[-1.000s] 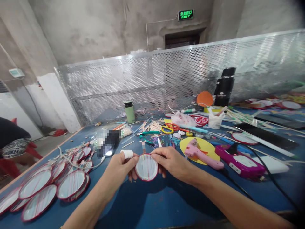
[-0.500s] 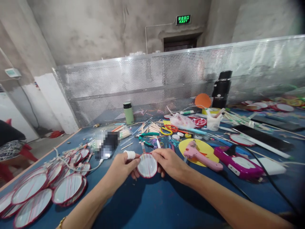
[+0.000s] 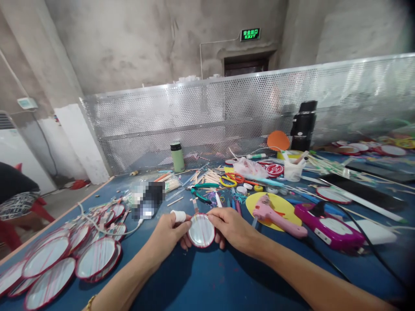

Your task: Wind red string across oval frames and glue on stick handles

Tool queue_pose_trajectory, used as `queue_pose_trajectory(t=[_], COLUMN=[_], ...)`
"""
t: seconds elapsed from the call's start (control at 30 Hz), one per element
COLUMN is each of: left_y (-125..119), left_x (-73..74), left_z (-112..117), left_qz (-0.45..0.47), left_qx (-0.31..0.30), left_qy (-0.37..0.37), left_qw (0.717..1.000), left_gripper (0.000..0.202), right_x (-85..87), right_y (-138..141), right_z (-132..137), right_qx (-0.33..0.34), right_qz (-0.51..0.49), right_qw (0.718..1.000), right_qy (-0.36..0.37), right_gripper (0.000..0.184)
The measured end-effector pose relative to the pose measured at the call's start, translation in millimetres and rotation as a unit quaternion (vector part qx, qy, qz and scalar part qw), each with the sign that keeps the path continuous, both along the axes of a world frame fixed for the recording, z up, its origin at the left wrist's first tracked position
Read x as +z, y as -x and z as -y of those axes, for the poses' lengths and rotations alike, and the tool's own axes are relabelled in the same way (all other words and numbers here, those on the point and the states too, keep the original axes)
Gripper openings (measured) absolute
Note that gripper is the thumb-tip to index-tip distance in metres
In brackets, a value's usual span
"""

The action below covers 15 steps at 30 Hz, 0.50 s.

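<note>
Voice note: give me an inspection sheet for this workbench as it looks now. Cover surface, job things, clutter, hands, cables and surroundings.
Surface: blue table, crowded along the back.
Job's things: small red-rimmed disc held low over the table; pile of larger red-rimmed discs at left.
Clutter: pink glue gun on a yellow disc, green pliers, scissors, craft sticks, green bottle.
Grippers: left hand and right hand pinch the small disc's rim from opposite sides; left thumb wrapped in white.
Cables: white cable by the pile; black cable at right.
Surroundings: perforated metal screen, exit sign, another person far left.
</note>
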<state>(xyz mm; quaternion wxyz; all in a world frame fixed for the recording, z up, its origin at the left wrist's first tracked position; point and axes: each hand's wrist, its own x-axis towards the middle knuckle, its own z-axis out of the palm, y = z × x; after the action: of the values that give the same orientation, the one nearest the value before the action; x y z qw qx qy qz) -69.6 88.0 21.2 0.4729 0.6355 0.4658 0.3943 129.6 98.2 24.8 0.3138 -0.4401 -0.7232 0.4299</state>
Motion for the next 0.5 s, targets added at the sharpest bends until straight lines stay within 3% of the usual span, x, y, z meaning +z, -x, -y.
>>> queue_pose_trajectory(t=[0.5], left_y=[0.8], left_x=[-3.6], left_z=[-1.7], left_qz=[0.024], left_qx=[0.024], left_qy=[0.031], left_qw=[0.999], left_gripper=[0.050], right_x=[-2.5], right_y=[1.7], right_z=[-2.7], right_qx=[-0.007], right_qz=[-0.019], right_qw=[1.000], right_qy=[0.015], right_gripper=[0.030])
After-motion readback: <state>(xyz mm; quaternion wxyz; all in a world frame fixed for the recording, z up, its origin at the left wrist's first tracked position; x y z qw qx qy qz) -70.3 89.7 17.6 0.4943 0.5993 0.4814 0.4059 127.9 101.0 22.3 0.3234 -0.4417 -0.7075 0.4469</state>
